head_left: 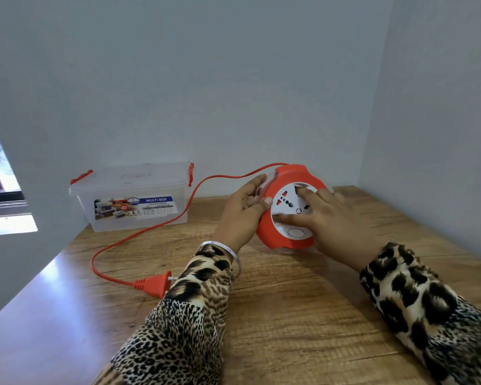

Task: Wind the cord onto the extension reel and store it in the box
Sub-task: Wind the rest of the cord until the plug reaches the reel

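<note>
A round orange extension reel [286,179] with a white socket face stands tilted on the wooden table [289,315]. My left hand [240,212] grips its left rim, thumb on the front. My right hand [325,218] lies on the white face, fingers spread over the sockets. An orange cord [139,234] leaves the reel's top, loops left past the box and ends in an orange plug [153,284] lying by my left sleeve. A clear plastic box [131,201] with orange latches and a closed lid sits at the back left.
Walls close in behind and on the right, forming a corner. A window is at the far left. The table's left edge runs diagonally below the cord loop.
</note>
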{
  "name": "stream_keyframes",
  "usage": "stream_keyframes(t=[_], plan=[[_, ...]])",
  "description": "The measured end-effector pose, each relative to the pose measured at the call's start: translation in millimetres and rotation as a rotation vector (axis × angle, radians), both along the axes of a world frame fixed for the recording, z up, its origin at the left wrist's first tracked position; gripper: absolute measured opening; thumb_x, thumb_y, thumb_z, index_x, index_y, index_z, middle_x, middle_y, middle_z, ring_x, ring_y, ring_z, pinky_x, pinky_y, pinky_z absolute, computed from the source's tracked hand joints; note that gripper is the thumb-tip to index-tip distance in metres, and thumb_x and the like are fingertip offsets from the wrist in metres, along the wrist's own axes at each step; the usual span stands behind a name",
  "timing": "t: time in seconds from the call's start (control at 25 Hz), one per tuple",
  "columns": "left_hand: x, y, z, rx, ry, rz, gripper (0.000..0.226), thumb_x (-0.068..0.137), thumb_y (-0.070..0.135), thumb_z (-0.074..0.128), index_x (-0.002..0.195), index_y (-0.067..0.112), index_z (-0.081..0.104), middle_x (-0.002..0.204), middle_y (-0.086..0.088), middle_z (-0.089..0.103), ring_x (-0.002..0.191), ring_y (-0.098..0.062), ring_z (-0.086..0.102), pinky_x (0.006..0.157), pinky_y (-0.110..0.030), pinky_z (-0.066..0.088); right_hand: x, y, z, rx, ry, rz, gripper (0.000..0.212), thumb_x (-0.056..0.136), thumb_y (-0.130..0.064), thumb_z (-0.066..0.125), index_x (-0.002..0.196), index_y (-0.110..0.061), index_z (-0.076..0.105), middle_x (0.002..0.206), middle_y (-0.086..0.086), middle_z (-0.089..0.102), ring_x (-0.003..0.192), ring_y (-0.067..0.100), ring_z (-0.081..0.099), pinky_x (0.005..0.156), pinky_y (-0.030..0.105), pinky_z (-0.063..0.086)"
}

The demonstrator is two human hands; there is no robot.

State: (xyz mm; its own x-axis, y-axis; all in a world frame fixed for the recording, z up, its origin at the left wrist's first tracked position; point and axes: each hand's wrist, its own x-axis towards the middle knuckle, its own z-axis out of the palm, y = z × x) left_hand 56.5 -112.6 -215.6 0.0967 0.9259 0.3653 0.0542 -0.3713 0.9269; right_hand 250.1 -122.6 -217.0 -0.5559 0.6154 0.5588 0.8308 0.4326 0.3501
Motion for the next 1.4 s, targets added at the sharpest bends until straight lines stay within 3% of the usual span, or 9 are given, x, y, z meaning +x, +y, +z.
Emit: stream_keyframes(t=[0.28,0.56,0.64,0.72,0.88,1.04,1.16,1.32,1.4], plan=[[6.1,-2.9,2.7,0.071,0.055,0.042,0.048,0.092,0.021,0.061,0.136,0.036,0.049,0.132,-0.007,0.06,0.114,-0.023,0.062,0.09,-0.043,0.057,-4.3,-6.9,-7.4,0.131,0.11,-0.092,0.044,0.084,-0.033,0.042,0.125,-0.041,0.057,0.111,0.018,0.065,0.089,0.035,0.06,0.076,0.042,0.042],[25.2,-3.1,-13.1,0.07,0.001,0.104,0.049,0.083,0.012,0.07,0.125,0.032,0.053,0.124,-0.003,0.058,0.111,-0.024,0.061,0.088,-0.051,0.056,1.4,-0.4,-12.4,0.035,0.359,-0.212,0.056,0.077,-0.034,0.062,0.128,-0.048,0.045,0.101,0.002,0.069,0.092,0.026,0.06,0.079,0.04,0.045],[35.9,-5.0,-20.0,0.054,-0.022,0.098,0.047,0.08,0.011,0.072,0.116,0.035,0.054,0.117,-0.005,0.061,0.096,-0.027,0.066,0.085,-0.055,0.056,4.6,-0.6,-11.1,-0.079,0.618,-0.198,0.058,0.072,-0.043,0.063,0.126,-0.053,0.045,0.097,-0.002,0.07,0.088,0.024,0.061,0.077,0.037,0.049],[46.4,-8.0,-23.8,0.039,-0.022,0.113,0.046,0.077,0.014,0.073,0.104,0.045,0.052,0.111,-0.002,0.065,0.087,-0.029,0.068,0.084,-0.054,0.056,7.5,-1.0,-11.1,-0.193,0.862,-0.186,0.061,0.066,-0.05,0.067,0.123,-0.056,0.046,0.098,-0.004,0.069,0.089,0.021,0.063,0.074,0.035,0.051],[52.2,-3.5,-28.6,0.026,-0.01,0.149,0.048,0.073,0.017,0.076,0.108,0.037,0.051,0.107,0.011,0.065,0.082,-0.022,0.071,0.08,-0.049,0.059,5.2,-1.4,-12.2,-0.256,1.029,-0.172,0.062,0.061,-0.049,0.073,0.119,-0.054,0.052,0.08,-0.016,0.058,0.081,0.012,0.059,0.066,0.028,0.043],[64.0,-7.9,-34.0,0.017,0.002,0.135,0.05,0.073,0.0,0.072,0.112,0.026,0.054,0.103,0.009,0.071,0.097,-0.014,0.069,0.093,-0.045,0.054,-2.2,2.7,-8.8,-0.467,1.575,-0.052,0.06,0.066,-0.037,0.079,0.122,-0.032,0.056,0.114,-0.004,0.062,0.098,0.012,0.061,0.081,0.03,0.05],[71.4,-8.3,-37.1,0.067,0.113,0.213,0.049,0.073,0.011,0.075,0.116,0.02,0.051,0.101,0.01,0.067,0.093,-0.006,0.066,0.086,-0.031,0.055,-2.3,-1.4,-3.2,-0.75,1.884,-0.021,0.043,0.077,-0.038,0.07,0.114,-0.02,0.058,0.1,0.008,0.069,0.047,0.003,0.053,0.038,0.016,0.039],[69.6,-11.6,-34.7,0.109,0.086,0.221,0.048,0.073,0.01,0.077,0.113,0.022,0.053,0.088,0.023,0.06,0.079,0.018,0.061,0.069,-0.004,0.048,4.2,2.5,-0.1,-0.953,1.934,-0.037,0.03,0.083,-0.048,0.061,0.099,-0.023,0.06,0.073,0.003,0.068,0.034,0.006,0.035,0.034,0.019,0.024],[64.5,-9.9,-31.3,0.092,0.01,0.196,0.047,0.076,0.006,0.075,0.114,0.023,0.053,0.099,0.009,0.067,0.092,-0.001,0.067,0.083,-0.023,0.056,5.5,4.2,-0.3,-0.95,1.842,-0.007,0.032,0.084,-0.044,0.062,0.104,-0.019,0.061,0.074,0.004,0.071,0.037,0.006,0.04,0.038,0.021,0.024]])
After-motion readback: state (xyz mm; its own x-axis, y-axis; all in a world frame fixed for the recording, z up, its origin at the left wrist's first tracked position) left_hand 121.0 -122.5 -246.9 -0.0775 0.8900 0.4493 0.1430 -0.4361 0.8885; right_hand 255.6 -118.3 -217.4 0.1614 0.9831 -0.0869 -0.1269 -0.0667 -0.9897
